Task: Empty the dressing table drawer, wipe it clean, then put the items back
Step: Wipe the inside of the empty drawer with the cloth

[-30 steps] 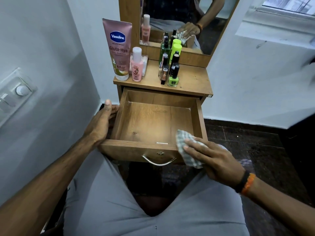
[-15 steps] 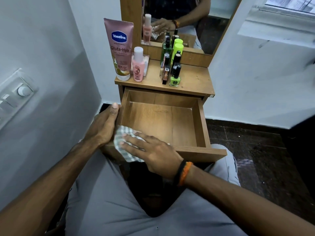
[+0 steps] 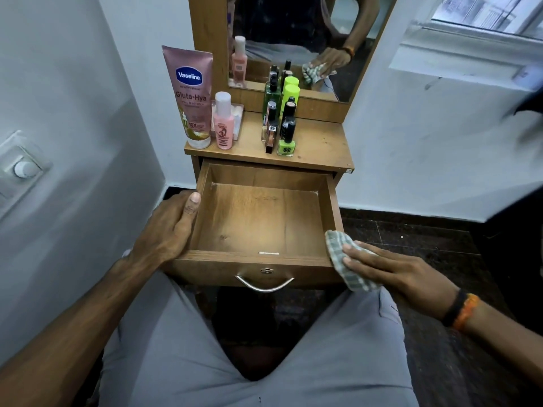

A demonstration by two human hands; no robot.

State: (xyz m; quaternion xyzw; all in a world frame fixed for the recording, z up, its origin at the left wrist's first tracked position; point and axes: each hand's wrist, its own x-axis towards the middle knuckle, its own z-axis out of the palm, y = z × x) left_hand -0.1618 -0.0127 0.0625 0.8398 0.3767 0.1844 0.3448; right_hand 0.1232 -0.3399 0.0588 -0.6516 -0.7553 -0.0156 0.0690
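The wooden drawer (image 3: 261,221) is pulled out and holds nothing inside. My left hand (image 3: 166,227) grips its left wall, thumb over the rim. My right hand (image 3: 390,268) presses a checked cloth (image 3: 340,259) with straight fingers against the drawer's front right corner. On the tabletop (image 3: 320,142) stand a pink Vaseline tube (image 3: 189,95), a small pink bottle (image 3: 224,124), and a cluster of nail polish and green bottles (image 3: 280,121).
A mirror (image 3: 293,42) rises behind the tabletop. A white wall with a switch plate (image 3: 20,168) is close on the left. Dark tiled floor (image 3: 426,245) lies to the right. My knees in grey trousers (image 3: 176,348) sit under the drawer's metal handle (image 3: 264,284).
My right hand has swept the cloth along the drawer's front edge, from the left corner half a second ago to the right corner now. My left hand stays on the left wall.
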